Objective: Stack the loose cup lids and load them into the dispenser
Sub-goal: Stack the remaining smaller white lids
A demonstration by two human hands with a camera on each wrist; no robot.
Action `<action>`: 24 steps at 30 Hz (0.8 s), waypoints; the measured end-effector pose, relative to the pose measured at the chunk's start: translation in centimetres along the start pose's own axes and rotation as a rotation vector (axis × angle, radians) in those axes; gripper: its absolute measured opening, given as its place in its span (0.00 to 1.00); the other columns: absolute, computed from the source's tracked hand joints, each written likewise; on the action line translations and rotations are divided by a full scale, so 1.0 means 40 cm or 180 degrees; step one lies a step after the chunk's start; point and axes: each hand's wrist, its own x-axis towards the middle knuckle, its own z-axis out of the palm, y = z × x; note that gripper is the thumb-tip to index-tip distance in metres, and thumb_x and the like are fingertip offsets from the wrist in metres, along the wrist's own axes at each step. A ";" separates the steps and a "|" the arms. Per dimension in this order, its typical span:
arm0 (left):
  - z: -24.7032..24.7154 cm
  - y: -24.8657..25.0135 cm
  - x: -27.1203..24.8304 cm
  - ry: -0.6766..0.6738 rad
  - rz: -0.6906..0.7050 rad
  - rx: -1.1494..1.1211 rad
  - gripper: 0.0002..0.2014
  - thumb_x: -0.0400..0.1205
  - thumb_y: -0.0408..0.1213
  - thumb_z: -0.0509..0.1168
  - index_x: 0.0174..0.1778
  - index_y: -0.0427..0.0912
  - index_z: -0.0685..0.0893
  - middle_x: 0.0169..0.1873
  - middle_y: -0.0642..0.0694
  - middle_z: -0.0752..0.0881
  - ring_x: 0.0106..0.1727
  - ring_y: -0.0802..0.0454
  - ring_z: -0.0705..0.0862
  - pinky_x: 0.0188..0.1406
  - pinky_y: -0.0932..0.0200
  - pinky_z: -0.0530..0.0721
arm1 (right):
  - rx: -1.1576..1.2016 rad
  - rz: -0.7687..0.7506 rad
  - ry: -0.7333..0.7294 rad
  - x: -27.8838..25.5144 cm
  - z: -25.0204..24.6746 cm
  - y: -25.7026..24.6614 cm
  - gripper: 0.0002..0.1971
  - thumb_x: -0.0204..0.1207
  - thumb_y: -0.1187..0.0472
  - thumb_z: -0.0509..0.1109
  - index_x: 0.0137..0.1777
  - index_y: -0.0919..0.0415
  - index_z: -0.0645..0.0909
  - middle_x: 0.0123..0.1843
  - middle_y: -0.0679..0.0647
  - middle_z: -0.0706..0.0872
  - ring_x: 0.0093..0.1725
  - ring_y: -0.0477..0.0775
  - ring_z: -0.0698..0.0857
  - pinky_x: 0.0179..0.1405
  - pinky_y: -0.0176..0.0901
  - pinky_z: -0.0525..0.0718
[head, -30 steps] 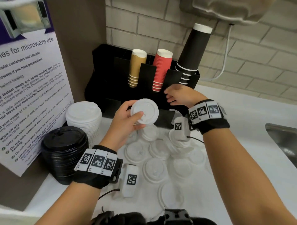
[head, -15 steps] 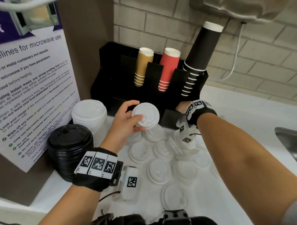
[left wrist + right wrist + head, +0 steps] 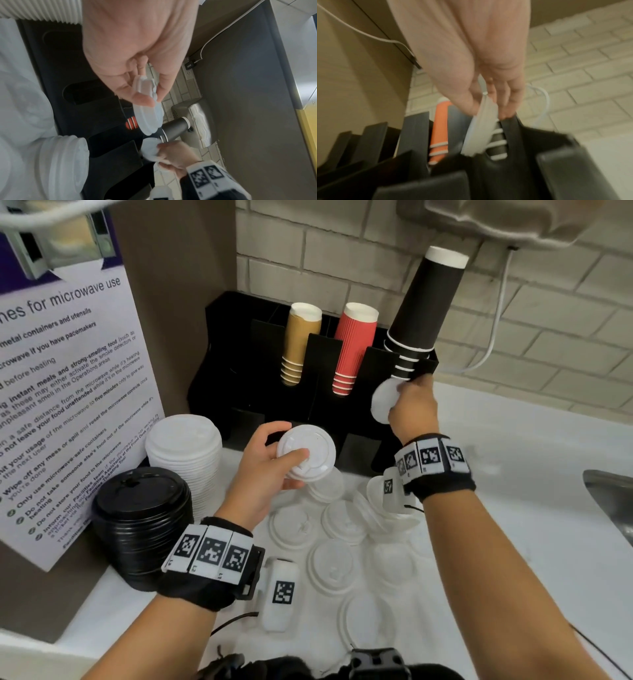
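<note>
the loose lids (image 3: pixel 329 546) are lying scattered flat on the white counter (image 3: pixel 513 508) in front of the black dispenser (image 3: pixel 239 344), some of them overlapping. the left hand (image 3: pixel 263 474) is holding a small stack of white lids (image 3: pixel 306 453) above the scattered ones, thumb lying across the top and fingers curling under the rim; in the left wrist view this stack (image 3: pixel 147 108) is being pinched edge-on between thumb and fingers. the right hand (image 3: pixel 412 409) is gripping another lid (image 3: pixel 383 402) on edge, up against the right end of the dispenser, just below the black cups (image 3: pixel 428 309). in the right wrist view, which is blurring, the fingers (image 3: pixel 510 94) and thumb are clamping this lid (image 3: pixel 481 129) and it is hanging over the dispenser's right slot, in front of the black cups' white rims; whether it is touching the dispenser cannot be told.

three stacks of upturned cups are standing in the dispenser's slots: tan cups (image 3: pixel 299 344) on the left, red cups (image 3: pixel 354 347) in the middle, the black ones leaning out at the right. to the left of the scattered lids a tall white lid pile (image 3: pixel 183 450) is sitting beside the dispenser, and a black lid pile (image 3: pixel 142 525) is sitting in front of it. a microwave notice (image 3: pixel 68 392) is standing behind both piles. a sink (image 3: pixel 613 501) edge is showing at the far right.
</note>
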 end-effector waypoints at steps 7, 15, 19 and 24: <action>0.021 -0.014 0.004 0.0102 -0.0310 -0.0140 0.02 0.85 0.34 0.65 0.48 0.43 0.83 0.54 0.41 0.85 0.50 0.50 0.87 0.32 0.65 0.86 | 0.1236 -0.1465 -0.0162 -0.192 -0.023 -0.050 0.27 0.67 0.79 0.69 0.64 0.55 0.75 0.57 0.50 0.69 0.50 0.38 0.74 0.53 0.21 0.73; 0.046 -0.004 -0.020 -0.0239 -0.0370 -0.0777 0.10 0.89 0.38 0.57 0.52 0.40 0.83 0.42 0.45 0.91 0.43 0.52 0.91 0.35 0.60 0.87 | 0.1488 -0.1510 -0.0895 -0.304 0.021 -0.062 0.21 0.66 0.63 0.80 0.58 0.61 0.76 0.68 0.51 0.67 0.69 0.43 0.67 0.61 0.16 0.65; 0.041 0.006 -0.021 -0.0250 -0.0435 -0.0538 0.16 0.90 0.44 0.53 0.59 0.41 0.84 0.47 0.41 0.92 0.47 0.47 0.91 0.40 0.52 0.89 | 0.1629 -0.1303 -0.1291 -0.313 0.021 -0.050 0.19 0.70 0.59 0.80 0.53 0.59 0.73 0.75 0.50 0.69 0.82 0.47 0.59 0.70 0.38 0.70; 0.040 0.017 -0.026 -0.0494 -0.0359 -0.0021 0.15 0.88 0.49 0.57 0.61 0.44 0.82 0.54 0.39 0.90 0.56 0.41 0.89 0.59 0.37 0.86 | 0.1672 -0.1283 -0.1075 -0.308 0.024 -0.053 0.28 0.65 0.54 0.83 0.59 0.53 0.70 0.60 0.50 0.77 0.60 0.48 0.77 0.53 0.35 0.78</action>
